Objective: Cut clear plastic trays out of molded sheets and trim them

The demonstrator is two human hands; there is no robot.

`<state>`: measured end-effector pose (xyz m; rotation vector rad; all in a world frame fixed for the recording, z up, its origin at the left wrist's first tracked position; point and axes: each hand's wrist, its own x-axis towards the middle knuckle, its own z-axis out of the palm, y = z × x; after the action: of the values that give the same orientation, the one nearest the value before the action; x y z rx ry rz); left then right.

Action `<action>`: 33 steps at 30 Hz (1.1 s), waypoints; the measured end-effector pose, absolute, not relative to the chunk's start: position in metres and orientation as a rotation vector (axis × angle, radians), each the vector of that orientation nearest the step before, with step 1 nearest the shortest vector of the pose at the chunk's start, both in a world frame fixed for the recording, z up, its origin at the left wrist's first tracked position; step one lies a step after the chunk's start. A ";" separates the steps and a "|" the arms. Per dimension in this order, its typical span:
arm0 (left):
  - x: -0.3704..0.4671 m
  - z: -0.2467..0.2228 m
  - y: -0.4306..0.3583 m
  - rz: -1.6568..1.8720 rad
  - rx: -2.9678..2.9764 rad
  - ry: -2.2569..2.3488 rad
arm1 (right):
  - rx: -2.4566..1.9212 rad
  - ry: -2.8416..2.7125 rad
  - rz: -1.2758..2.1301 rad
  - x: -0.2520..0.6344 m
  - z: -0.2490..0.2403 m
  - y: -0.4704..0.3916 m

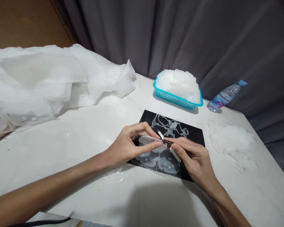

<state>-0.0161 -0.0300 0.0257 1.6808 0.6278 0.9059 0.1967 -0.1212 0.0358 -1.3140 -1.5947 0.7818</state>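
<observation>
Pinched between the thumb and fingers of my left hand [134,140] is a translucent white plastic piece [148,139]. My right hand [195,156] grips a small dark tool [166,142], whose tip touches the edge of that piece. Both hands are over a black mat [196,135]. On the mat's far half lies a thin, clear looped plastic frame [171,125]. Its near half bears flat translucent pieces [169,164] with small round marks, partly hidden by my hands.
A blue basket [177,100] piled with white pieces stands at the back, beside a tilted-looking water bottle [224,97]. Large plastic bags [49,78] cover the back left. Clear scraps [234,143] lie at the right on the white table [68,151].
</observation>
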 end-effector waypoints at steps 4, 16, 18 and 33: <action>-0.016 0.025 -0.030 0.904 1.694 0.606 | -1.323 -1.609 0.757 0.198 0.035 -0.121; -0.017 0.024 -0.030 0.898 1.706 0.612 | -1.344 -1.635 0.743 0.198 0.035 -0.121; -0.017 0.024 -0.029 0.904 1.716 0.607 | -1.349 -1.631 0.746 0.198 0.034 -0.121; -0.017 0.023 -0.029 0.906 1.757 0.617 | -1.352 -1.648 0.718 0.196 0.036 -0.121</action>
<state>-0.0169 -0.0288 0.0226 1.7567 0.6167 0.9059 0.1962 -0.1206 0.0363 -1.3525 -1.6484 0.7185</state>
